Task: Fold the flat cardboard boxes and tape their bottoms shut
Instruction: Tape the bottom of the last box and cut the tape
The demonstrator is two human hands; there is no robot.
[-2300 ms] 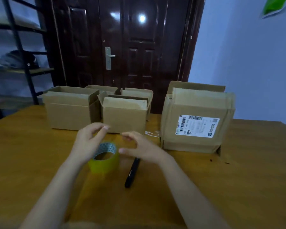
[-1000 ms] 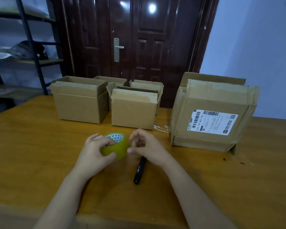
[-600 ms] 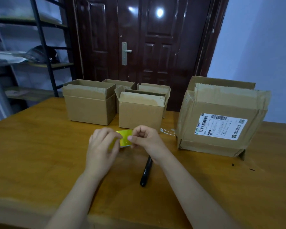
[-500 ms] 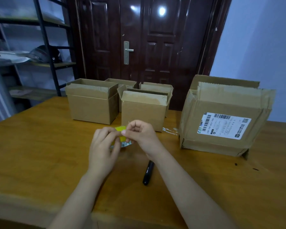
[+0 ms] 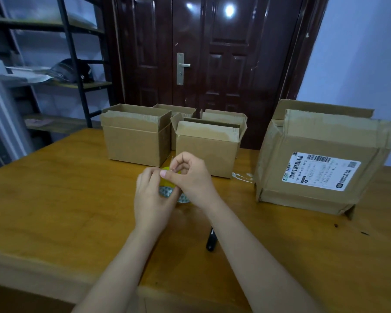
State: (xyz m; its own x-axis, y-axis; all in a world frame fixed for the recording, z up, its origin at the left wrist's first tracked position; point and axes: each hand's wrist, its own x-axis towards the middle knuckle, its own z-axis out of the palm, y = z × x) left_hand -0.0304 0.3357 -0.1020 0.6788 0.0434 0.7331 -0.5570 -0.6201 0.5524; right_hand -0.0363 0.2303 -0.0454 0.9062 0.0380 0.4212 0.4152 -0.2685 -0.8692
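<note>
- While the left hand [image 5: 152, 195] holds the tape roll [image 5: 167, 186] above the bench [image 5: 54, 211], its fingers curled round the roll's near side, the right hand [image 5: 190, 177] works at the roll's top edge with thumb and forefinger pinched together, apparently picking for the loose end of the tape.
- Both grips are narrow: the left wraps the roll, the right nips at its rim; whether a tape end is actually caught I cannot tell.
- To do this well, I judge the roll should be kept steady in the left grip and turned slowly while a fingernail feels for the seam, then the end peeled back squarely so it does not split into a sliver.
- Four small cardboard boxes [image 5: 136, 141] stand opened up at the bench's far side, with a larger labelled box [image 5: 321, 159] to their right.
- A black pen [image 5: 211, 241] lies on the bench near the right forearm, partly hidden by it.
</note>
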